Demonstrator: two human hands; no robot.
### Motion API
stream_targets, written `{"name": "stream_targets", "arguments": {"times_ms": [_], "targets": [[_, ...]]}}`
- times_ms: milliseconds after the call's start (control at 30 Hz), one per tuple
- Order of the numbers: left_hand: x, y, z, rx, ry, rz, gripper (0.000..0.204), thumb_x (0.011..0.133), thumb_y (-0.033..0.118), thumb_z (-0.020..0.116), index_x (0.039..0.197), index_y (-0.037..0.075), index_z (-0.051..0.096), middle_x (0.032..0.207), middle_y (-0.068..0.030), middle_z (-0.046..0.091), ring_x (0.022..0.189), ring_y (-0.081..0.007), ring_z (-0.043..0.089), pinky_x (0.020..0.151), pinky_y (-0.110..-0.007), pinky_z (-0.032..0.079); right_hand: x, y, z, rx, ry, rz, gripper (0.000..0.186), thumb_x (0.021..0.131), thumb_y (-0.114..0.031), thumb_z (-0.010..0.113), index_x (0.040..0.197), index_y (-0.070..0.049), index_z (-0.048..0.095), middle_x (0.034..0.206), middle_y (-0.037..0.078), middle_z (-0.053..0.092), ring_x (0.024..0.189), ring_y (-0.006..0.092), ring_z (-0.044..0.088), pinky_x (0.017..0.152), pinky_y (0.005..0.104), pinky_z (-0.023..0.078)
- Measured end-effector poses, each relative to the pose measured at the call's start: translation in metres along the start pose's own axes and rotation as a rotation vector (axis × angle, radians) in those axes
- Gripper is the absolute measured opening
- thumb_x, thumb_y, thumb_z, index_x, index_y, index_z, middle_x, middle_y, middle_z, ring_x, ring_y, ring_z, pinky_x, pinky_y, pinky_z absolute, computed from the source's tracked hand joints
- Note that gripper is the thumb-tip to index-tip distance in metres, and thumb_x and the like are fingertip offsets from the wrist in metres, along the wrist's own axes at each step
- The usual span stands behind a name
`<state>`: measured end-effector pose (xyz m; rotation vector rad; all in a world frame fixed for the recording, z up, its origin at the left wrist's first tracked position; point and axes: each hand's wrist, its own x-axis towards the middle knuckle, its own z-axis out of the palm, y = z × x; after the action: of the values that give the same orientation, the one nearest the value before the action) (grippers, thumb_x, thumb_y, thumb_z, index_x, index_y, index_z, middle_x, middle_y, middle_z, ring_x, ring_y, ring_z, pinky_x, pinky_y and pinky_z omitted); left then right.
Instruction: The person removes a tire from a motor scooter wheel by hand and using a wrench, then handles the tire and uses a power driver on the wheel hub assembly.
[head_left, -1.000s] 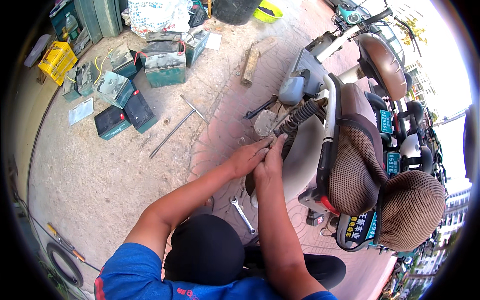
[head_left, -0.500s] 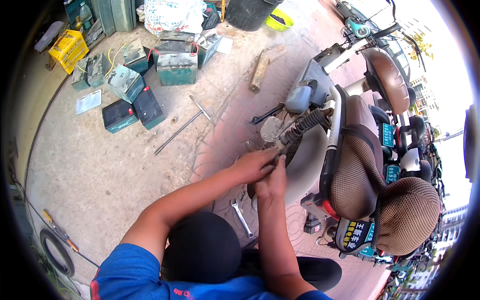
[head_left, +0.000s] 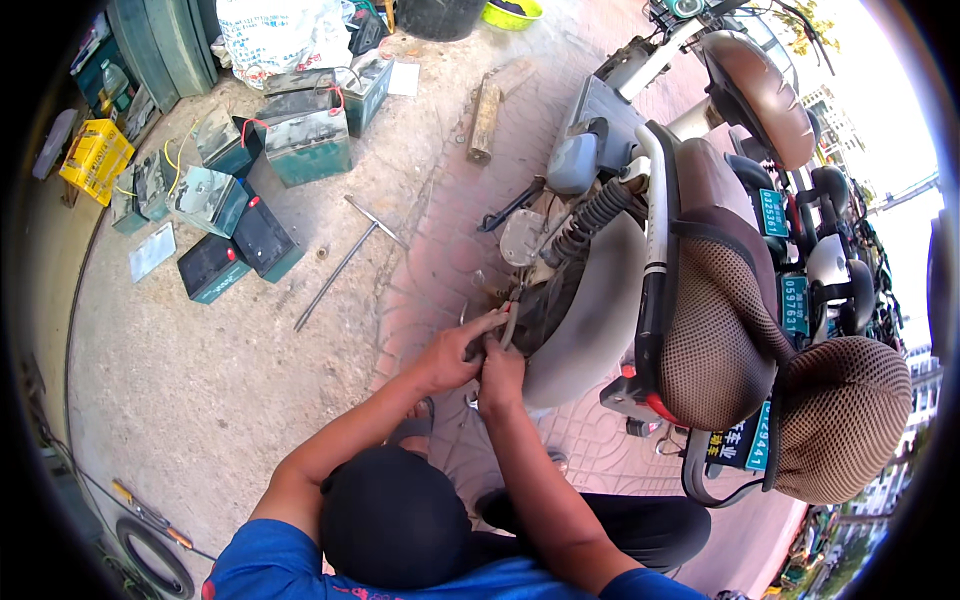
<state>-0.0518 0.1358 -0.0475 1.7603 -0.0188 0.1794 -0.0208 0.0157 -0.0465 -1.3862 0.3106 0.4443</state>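
My left hand [head_left: 455, 355] and my right hand [head_left: 500, 378] are closed together beside the rear wheel [head_left: 580, 345] of an electric scooter [head_left: 707, 240], just below its coiled shock absorber [head_left: 590, 222]. A long narrow metal piece [head_left: 512, 318], perhaps a tool, rises from between my fingers toward the axle area; I cannot make out exactly which hand grips it, as the fingers overlap. A silver plate [head_left: 523, 237] sits above them. On the paving under my forearms, a spanner [head_left: 471, 401] is mostly hidden.
Several batteries [head_left: 305, 148], a yellow crate [head_left: 95, 160] and a white sack [head_left: 280, 40] lie back left. A T-handle wrench [head_left: 340, 270] and a wooden block [head_left: 485, 120] are on the ground. Parked scooters [head_left: 830, 260] line the right. A tyre [head_left: 150, 555] lies lower left.
My hands have moved down and left from the axle area, and a narrow metal piece now shows above them. The spanner on the paving has become mostly covered by my arms.
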Motion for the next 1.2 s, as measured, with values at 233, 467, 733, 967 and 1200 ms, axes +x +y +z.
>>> {"name": "stream_targets", "arguments": {"times_ms": [233,467,733,967,1200], "targets": [[-0.004,-0.002,0.0,-0.068,-0.134,-0.11,0.077,0.088,0.004,0.074,0.16,0.013,0.049,0.153,-0.0146,0.061,0.14,-0.0248,0.06,0.113,-0.036,0.047,-0.022,0.005,-0.001,-0.514,0.122,-0.215,0.033,0.099,-0.016,0.06,0.116,0.011,0.067,0.104,0.023,0.075,0.098,0.0313,0.073,0.089,0.0436,0.053],[-0.002,-0.014,0.004,-0.111,-0.082,-0.063,0.075,0.089,0.003,0.071,0.16,0.012,0.049,0.152,-0.0171,0.061,0.139,-0.028,0.06,0.115,-0.037,0.046,-0.004,0.002,-0.008,-0.739,0.077,-0.201,0.039,0.092,-0.02,0.059,0.113,0.011,0.067,0.101,0.036,0.071,0.102,0.0496,0.069,0.093,0.0524,0.051],[0.0,-0.011,0.008,-0.13,-0.074,-0.065,0.071,0.091,0.0,0.068,0.159,0.011,0.05,0.145,-0.0189,0.067,0.135,-0.0294,0.065,0.111,-0.038,0.049,0.006,0.012,-0.01,-0.606,0.051,-0.131,0.036,0.088,-0.009,0.055,0.115,0.011,0.067,0.1,0.022,0.073,0.093,0.0295,0.071,0.086,0.0413,0.054],[0.0,-0.018,0.014,-0.11,-0.059,-0.103,0.067,0.092,0.001,0.067,0.157,0.012,0.052,0.141,-0.0198,0.068,0.132,-0.0282,0.066,0.109,-0.036,0.05,0.02,0.018,-0.015,-0.446,0.003,-0.129,0.04,0.088,-0.002,0.053,0.124,0.01,0.064,0.112,0.018,0.072,0.101,0.0243,0.069,0.091,0.0371,0.053],[0.001,-0.023,0.013,-0.194,-0.125,-0.15,0.072,0.09,-0.001,0.069,0.159,0.004,0.048,0.154,-0.0141,0.059,0.141,-0.0222,0.056,0.12,-0.035,0.041,0.01,0.015,-0.009,-0.343,0.051,-0.192,0.049,0.089,0.0,0.053,0.137,0.007,0.061,0.122,0.014,0.07,0.111,0.0217,0.066,0.098,0.0344,0.051]]}}
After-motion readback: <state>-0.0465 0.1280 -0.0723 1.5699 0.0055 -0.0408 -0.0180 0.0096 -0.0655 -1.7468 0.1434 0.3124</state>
